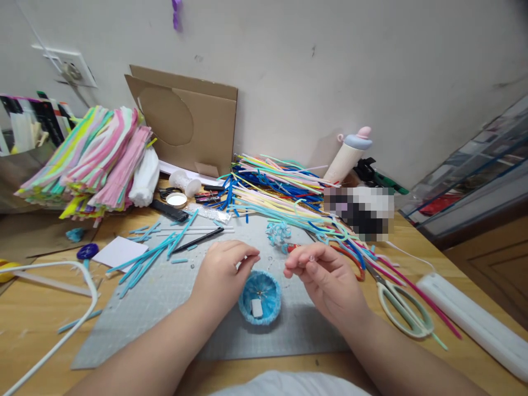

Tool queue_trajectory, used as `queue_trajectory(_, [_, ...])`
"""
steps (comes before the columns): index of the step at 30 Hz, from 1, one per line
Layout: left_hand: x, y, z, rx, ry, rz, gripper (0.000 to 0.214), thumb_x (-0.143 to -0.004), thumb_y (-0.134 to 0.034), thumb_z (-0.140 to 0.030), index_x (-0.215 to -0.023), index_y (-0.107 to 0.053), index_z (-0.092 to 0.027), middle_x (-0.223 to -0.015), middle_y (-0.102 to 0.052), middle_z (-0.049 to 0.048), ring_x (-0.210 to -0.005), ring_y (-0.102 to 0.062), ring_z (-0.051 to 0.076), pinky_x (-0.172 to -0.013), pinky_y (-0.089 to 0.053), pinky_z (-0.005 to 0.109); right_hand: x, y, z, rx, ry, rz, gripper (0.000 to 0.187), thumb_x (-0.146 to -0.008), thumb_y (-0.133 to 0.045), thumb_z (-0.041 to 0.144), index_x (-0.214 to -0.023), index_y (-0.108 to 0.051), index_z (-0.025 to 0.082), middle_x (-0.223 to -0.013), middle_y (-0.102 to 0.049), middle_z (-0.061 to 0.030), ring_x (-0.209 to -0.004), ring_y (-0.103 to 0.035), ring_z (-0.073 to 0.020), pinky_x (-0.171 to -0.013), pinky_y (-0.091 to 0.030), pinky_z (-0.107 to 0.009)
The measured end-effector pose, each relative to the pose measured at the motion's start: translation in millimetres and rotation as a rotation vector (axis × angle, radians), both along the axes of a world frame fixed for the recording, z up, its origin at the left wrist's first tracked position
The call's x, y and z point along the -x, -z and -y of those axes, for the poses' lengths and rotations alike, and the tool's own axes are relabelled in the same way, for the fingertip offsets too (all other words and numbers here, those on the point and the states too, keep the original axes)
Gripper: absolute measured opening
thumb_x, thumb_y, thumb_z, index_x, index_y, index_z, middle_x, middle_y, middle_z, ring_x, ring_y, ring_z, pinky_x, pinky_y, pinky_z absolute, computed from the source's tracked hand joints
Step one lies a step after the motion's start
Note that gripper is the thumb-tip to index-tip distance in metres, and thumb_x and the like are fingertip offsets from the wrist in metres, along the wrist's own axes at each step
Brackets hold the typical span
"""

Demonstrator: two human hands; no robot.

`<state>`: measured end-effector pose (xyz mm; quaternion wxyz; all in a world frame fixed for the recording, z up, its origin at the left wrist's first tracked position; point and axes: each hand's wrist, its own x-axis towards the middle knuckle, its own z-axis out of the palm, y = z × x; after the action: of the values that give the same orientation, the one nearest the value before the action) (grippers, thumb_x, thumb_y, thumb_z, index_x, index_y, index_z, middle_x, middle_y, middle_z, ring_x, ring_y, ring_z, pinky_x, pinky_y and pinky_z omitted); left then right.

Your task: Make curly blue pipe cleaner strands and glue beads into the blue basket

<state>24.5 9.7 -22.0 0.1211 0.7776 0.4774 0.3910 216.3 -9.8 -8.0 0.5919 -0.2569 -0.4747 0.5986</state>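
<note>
My left hand (225, 272) and my right hand (319, 272) hover over a grey cutting mat (165, 308), fingertips pinched and facing each other. A thin, almost invisible thread or wire seems to run between them; I cannot make it out clearly. Just below and between the hands sits a small round blue woven bowl (260, 297) with a little white piece inside. A small light-blue curled bundle (278, 232) lies on the mat just beyond the hands. Loose light-blue pipe cleaner pieces (152, 253) lie to the left.
Pale-green scissors (402, 308) lie right of the mat. A heap of coloured pipe cleaners (280, 190) fills the back centre, pastel bundles (99, 159) the back left. Also here are cardboard (185, 124), a bottle (348, 154), a black pen (198, 240) and a white tube (470, 319).
</note>
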Motion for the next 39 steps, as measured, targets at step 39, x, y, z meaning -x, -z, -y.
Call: queue_trajectory(39, [1.9,-13.6,4.9,0.969,0.547,0.447,0.023,-0.056,-0.083,-0.030,-0.059,-0.066,-0.014,-0.063,-0.065,0.0026,-0.059,-0.056,0.014,-0.056,-0.043,0.025,-3.1,7.0,-7.6,0.255,-0.187,0.070,0.007,-0.086,-0.066,0.027,-0.082,-0.066,0.021,-0.072,-0.071,0.0024,-0.059,-0.066,-0.0085,-0.055,-0.052,-0.018])
